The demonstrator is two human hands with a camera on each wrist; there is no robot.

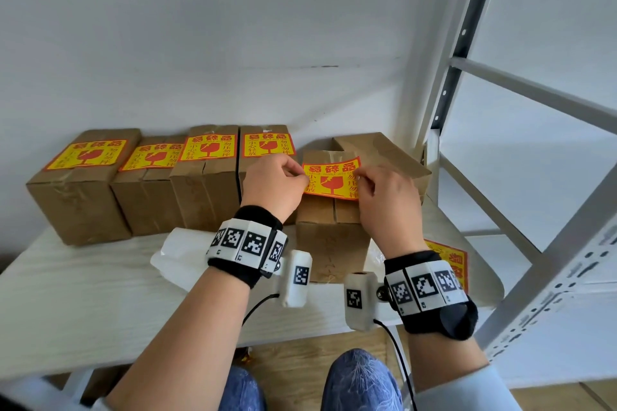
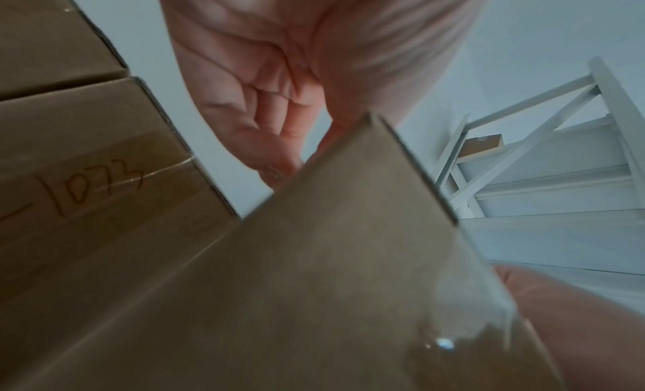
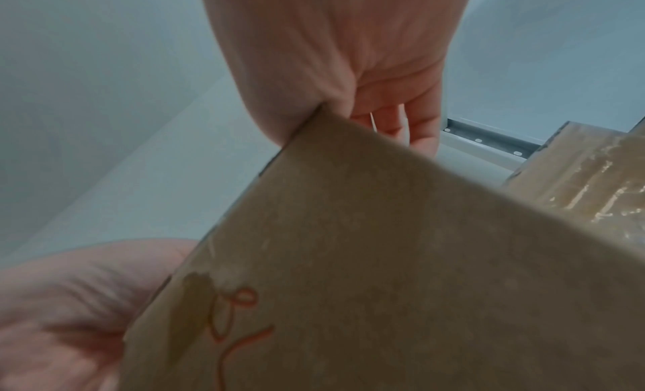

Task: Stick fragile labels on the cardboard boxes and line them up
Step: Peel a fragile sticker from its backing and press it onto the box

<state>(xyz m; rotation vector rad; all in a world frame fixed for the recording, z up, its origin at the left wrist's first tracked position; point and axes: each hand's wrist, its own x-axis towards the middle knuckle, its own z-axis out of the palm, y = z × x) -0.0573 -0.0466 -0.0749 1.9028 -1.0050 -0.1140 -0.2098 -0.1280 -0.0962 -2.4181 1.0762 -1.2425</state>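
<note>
A yellow and red fragile label (image 1: 330,181) lies over the top of a brown cardboard box (image 1: 329,243) near the table's front. My left hand (image 1: 277,183) pinches the label's left edge. My right hand (image 1: 380,197) pinches its right edge. Several labelled boxes (image 1: 150,183) stand in a row to the left against the wall. In the wrist views the same box (image 2: 314,286) (image 3: 401,273) fills the lower frame, with my left hand (image 2: 276,137) and right hand (image 3: 349,66) above its top edge; the label is hidden there.
Another unlabelled box (image 1: 384,153) sits behind the one I hold the label over. White backing paper (image 1: 180,257) lies on the white table (image 1: 83,304). More labels (image 1: 450,260) lie at the right. A white metal shelf frame (image 1: 500,143) rises on the right.
</note>
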